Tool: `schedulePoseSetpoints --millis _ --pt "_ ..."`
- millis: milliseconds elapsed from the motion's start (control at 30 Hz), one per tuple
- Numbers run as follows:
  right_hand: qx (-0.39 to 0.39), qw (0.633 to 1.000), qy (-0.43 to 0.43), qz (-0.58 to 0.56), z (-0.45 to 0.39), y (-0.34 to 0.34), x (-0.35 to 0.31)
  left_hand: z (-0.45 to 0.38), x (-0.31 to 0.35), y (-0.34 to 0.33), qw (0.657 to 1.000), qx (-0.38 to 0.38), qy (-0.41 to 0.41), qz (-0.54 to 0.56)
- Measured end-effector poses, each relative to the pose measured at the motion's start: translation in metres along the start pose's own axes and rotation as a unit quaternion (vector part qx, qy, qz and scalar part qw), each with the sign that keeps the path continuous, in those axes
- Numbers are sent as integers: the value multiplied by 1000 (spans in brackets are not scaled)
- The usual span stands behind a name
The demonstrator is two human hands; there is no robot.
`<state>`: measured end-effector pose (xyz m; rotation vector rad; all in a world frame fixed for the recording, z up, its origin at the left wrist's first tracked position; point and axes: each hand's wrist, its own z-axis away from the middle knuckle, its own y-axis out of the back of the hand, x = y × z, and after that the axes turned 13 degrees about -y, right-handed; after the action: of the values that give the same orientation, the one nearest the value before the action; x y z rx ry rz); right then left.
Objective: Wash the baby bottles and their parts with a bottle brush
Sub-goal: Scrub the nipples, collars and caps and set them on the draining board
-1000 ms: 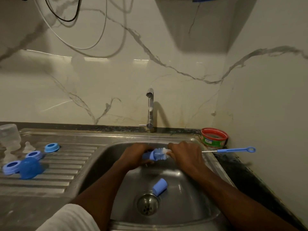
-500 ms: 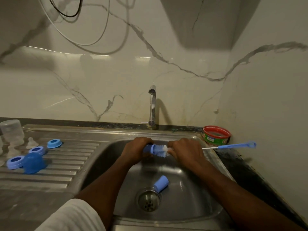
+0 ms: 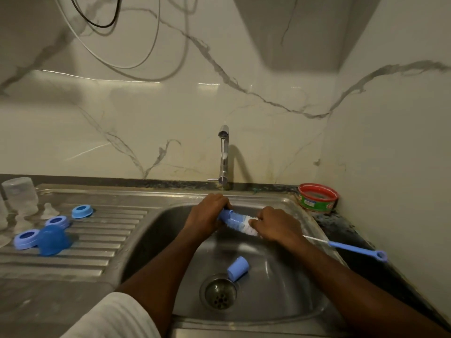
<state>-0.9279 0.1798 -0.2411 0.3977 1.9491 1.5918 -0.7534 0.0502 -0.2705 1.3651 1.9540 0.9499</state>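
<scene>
the bottle brush (image 3: 341,245) handle had dropped lower; left hand (image 3: 207,215) gripped a blue part (image 3: 225,214), right hand (image 3: 275,226) gripped the brush.

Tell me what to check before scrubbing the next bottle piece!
1. Brush held firmly: ok, right hand grips the bottle brush near its bristles.
2. Piece held: ok, left hand holds a blue part on the brush.
3. Water running: cannot tell at the tap.
4. Next piece within reach: ok, a blue cap lies in the sink beside the drain.
5. Soap ready: cannot tell what the red-rimmed tub holds.
</scene>
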Motion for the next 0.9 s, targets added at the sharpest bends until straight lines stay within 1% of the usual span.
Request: schedulePoseSetpoints --millis 100,167,267,400,467,567,600,667,800,900 --pt "81 993 18 84 5 8 11 2 0 -3 997 -49 48 -44" --pt "112 984 36 131 10 14 17 1 0 -3 993 -70 60 -70" --pt "95 982 47 159 13 13 18 -4 2 -2 988 -82 62 -112" --pt "73 985 68 138 12 5 14 -6 0 -2 985 -84 67 -134" --pt "68 986 84 129 12 1 13 -2 -1 -4 986 -81 105 -105" --pt "73 985 93 125 11 -3 12 5 -2 -10 979 -37 192 56" --pt "70 986 91 124 11 -4 12 6 -2 -11 973 -33 207 94" --pt "63 986 91 127 11 -5 11 5 -2 -13 962 -24 234 138" --pt "52 984 95 144 13 -3 11 0 6 -8 949 1 265 170" --pt "35 982 95 157 16 0 10 -2 13 2 947 11 265 182"
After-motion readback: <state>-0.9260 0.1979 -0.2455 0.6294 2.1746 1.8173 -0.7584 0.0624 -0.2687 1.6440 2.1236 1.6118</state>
